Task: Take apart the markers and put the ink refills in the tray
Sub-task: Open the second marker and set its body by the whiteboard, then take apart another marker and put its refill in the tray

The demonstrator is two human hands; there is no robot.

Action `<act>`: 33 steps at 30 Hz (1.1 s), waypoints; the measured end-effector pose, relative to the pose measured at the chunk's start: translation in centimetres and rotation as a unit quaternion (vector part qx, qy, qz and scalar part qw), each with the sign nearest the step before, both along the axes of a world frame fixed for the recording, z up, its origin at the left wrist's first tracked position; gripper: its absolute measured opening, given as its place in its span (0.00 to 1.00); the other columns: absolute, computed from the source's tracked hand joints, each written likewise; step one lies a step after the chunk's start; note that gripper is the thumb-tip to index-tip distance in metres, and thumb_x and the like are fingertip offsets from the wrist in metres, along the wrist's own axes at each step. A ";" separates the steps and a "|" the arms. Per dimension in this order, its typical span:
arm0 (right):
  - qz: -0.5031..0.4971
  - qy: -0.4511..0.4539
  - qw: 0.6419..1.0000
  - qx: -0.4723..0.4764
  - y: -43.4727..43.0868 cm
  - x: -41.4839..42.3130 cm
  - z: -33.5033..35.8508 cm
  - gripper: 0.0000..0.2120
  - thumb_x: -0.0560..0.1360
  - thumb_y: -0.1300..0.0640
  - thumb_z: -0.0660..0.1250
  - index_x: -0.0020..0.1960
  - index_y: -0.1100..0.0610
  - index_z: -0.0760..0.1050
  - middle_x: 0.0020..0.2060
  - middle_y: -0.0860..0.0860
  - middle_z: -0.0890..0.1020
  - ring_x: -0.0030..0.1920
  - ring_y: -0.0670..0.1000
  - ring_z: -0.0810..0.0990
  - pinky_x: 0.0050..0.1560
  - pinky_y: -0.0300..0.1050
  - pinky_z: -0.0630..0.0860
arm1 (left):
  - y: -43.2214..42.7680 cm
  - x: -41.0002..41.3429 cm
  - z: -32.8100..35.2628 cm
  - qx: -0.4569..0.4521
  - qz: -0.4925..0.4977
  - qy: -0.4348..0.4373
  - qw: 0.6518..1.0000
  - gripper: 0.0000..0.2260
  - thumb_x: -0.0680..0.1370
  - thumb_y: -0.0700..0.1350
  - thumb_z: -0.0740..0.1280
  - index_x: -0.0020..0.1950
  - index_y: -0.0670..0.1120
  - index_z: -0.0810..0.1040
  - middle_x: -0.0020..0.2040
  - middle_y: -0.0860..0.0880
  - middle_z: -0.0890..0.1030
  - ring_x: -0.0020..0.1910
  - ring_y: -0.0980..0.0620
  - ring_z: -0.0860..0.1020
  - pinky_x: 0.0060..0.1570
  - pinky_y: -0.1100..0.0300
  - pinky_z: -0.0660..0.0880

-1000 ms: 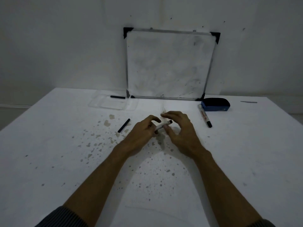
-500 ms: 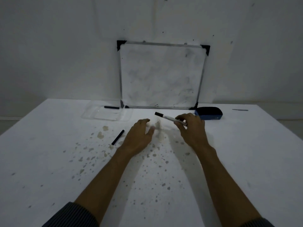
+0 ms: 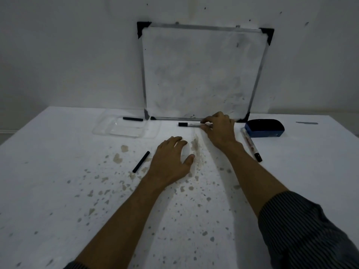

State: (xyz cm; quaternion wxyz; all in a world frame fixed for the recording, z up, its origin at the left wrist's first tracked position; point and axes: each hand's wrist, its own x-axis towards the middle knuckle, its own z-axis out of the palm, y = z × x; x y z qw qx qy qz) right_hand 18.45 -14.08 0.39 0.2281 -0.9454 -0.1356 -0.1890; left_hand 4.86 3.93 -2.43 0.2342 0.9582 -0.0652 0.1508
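A stained white table [image 3: 58, 191] fills the view, with a smudged whiteboard [image 3: 202, 72] leaning on the wall at its far edge. Just left of the board sits a clear plastic tray [image 3: 126, 129] holding one black ink refill [image 3: 133, 119] along its far side. A blue board eraser [image 3: 265, 128] lies right of the board, a capped marker [image 3: 251, 145] just beside it. The left hand [image 3: 171, 164] rests palm down on the table, fingers loosely spread, holding nothing. The right hand [image 3: 219, 131] pinches a white marker body [image 3: 191, 124] by one end, its black end pointing left, in front of the board's lower edge. A second black refill [image 3: 141, 161] lies loose just left of the left hand.
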 end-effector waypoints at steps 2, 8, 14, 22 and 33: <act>-0.006 -0.006 1.000 0.011 0.0 -0.4 -0.2 0.14 0.77 0.48 0.72 0.60 0.51 0.84 0.55 0.57 0.79 0.58 0.60 0.76 0.58 0.51 0.65 | 0.0 0.0 0.0 0.003 0.001 -0.003 1.000 0.26 0.82 0.57 0.67 0.76 0.45 0.74 0.79 0.46 0.71 0.78 0.46 0.67 0.79 0.50 0.59; -0.029 -0.045 0.996 0.070 -0.3 -5.4 -0.6 0.14 0.76 0.54 0.75 0.60 0.56 0.82 0.54 0.57 0.80 0.58 0.58 0.76 0.58 0.51 0.66 | 0.1 -0.1 0.3 0.015 -0.003 0.004 1.000 0.26 0.83 0.58 0.65 0.76 0.45 0.73 0.79 0.45 0.71 0.78 0.45 0.67 0.79 0.49 0.59; -0.130 -0.084 0.987 0.052 -3.5 -10.7 -1.0 0.11 0.77 0.56 0.72 0.59 0.55 0.82 0.54 0.57 0.81 0.57 0.60 0.77 0.58 0.54 0.69 | -0.7 -1.2 0.8 0.017 -0.052 0.002 0.998 0.30 0.82 0.61 0.64 0.76 0.42 0.73 0.74 0.43 0.77 0.71 0.43 0.75 0.72 0.55 0.66; -0.288 0.034 0.956 0.041 -8.5 -12.3 -0.8 0.18 0.80 0.51 0.68 0.63 0.62 0.78 0.58 0.62 0.78 0.59 0.62 0.76 0.58 0.55 0.70 | -1.4 -1.8 -0.2 0.036 -0.082 0.032 0.995 0.37 0.80 0.68 0.58 0.82 0.46 0.66 0.82 0.48 0.67 0.81 0.48 0.63 0.80 0.52 0.56; -0.036 0.094 0.945 0.310 -5.7 -17.8 1.0 0.14 0.83 0.51 0.65 0.65 0.56 0.79 0.55 0.51 0.83 0.49 0.47 0.81 0.46 0.35 0.79 | -1.3 -4.2 1.9 -0.343 -0.057 0.030 0.937 0.32 0.77 0.73 0.60 0.77 0.59 0.68 0.64 0.56 0.81 0.59 0.57 0.82 0.52 0.67 0.80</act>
